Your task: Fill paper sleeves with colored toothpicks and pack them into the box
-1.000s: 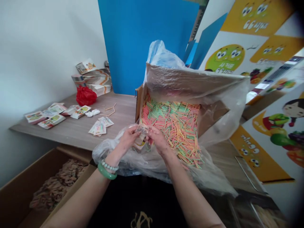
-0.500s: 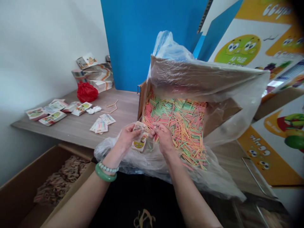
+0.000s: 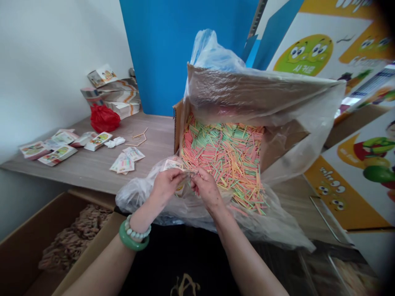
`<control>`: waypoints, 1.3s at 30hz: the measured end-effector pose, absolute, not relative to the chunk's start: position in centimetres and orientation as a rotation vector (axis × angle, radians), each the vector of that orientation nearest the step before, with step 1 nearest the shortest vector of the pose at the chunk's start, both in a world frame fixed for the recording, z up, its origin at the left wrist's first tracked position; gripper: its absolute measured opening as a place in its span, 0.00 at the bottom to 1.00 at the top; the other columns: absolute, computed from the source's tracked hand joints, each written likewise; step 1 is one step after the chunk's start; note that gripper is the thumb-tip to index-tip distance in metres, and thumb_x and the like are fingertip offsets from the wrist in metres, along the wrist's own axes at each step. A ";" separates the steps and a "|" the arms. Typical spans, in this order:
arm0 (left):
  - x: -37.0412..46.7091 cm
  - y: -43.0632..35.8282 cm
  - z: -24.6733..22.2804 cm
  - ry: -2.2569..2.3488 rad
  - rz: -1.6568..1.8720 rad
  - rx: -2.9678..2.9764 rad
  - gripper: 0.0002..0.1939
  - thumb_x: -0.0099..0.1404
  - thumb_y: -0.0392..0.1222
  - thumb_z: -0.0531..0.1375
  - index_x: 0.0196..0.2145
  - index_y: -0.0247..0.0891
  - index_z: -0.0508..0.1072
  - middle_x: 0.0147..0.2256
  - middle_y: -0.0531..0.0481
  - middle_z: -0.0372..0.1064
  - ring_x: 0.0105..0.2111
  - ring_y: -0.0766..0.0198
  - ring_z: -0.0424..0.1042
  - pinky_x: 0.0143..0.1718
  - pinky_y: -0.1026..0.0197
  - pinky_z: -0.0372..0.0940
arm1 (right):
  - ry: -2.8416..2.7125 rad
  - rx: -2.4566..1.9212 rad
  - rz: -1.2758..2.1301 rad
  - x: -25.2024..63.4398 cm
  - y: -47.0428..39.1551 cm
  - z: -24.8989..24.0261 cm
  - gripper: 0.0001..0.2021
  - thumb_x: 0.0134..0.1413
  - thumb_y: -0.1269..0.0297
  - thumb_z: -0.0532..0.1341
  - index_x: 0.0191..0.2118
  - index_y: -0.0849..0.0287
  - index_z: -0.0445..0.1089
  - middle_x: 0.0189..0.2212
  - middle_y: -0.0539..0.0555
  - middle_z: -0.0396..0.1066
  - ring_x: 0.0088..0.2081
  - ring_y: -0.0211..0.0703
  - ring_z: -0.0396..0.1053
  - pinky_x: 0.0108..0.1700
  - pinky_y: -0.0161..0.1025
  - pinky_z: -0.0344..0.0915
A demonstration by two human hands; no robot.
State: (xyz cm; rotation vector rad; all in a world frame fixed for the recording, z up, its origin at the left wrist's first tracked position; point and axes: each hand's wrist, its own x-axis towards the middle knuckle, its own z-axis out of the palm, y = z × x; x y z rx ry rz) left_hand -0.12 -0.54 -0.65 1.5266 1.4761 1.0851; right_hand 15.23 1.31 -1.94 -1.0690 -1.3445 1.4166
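Note:
My left hand [image 3: 168, 183] is closed, its thumb and fingers pinching a small thin sachet [image 3: 187, 174] that is seen almost edge-on. Fingertips of my right hand [image 3: 206, 187] meet the sachet's other side. Reddish thin sticks [image 3: 197, 190] show beneath those curled fingers. Partly hidden under my left hand lies a printed packet [image 3: 173, 163] on the clear plastic. Just beyond both hands, a plastic-lined cardboard box is full of thin pink, green, yellow and orange sticks [image 3: 225, 152].
Left on the table [image 3: 154, 139] are sachets [image 3: 125, 162], small printed boxes [image 3: 58, 155], a red plastic bag [image 3: 105, 118] and stacked flat cartons [image 3: 120, 100]. A carton of brownish pieces [image 3: 77, 234] stands lower left. Large printed cartons [image 3: 348, 197] rise at right. Clear liner [image 3: 277, 222] drapes over the front edge.
My hands have come together, and the sachet has tilted from face-up to nearly edge-on between them. The right hand has moved slightly down and left. The camera view has shifted a little.

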 end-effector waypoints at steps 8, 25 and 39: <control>0.1 -0.8 -0.9 1.332 1.028 1.238 0.16 0.53 0.51 0.64 0.19 0.39 0.66 0.15 0.57 0.58 0.16 0.70 0.56 0.20 0.66 0.52 | -1.117 -0.953 1.477 17.1 1.2 -1.4 0.09 0.49 0.57 0.61 0.33 0.56 0.68 0.20 0.45 0.66 0.21 0.36 0.64 0.24 0.34 0.59; 2.0 -1.9 1.3 1.268 0.872 1.328 0.16 0.52 0.48 0.62 0.16 0.40 0.62 0.12 0.58 0.56 0.13 0.72 0.55 0.17 0.67 0.48 | -1.011 -0.729 1.028 14.2 1.8 3.8 0.10 0.63 0.54 0.52 0.34 0.53 0.57 0.23 0.45 0.68 0.32 0.42 0.75 0.46 0.46 0.69; 2.6 -2.2 0.6 1.233 0.899 1.240 0.18 0.55 0.55 0.64 0.21 0.38 0.67 0.12 0.58 0.59 0.13 0.71 0.56 0.17 0.67 0.50 | -1.290 -0.942 1.183 16.2 0.8 0.5 0.11 0.61 0.57 0.57 0.34 0.56 0.71 0.33 0.50 0.74 0.37 0.41 0.69 0.43 0.39 0.64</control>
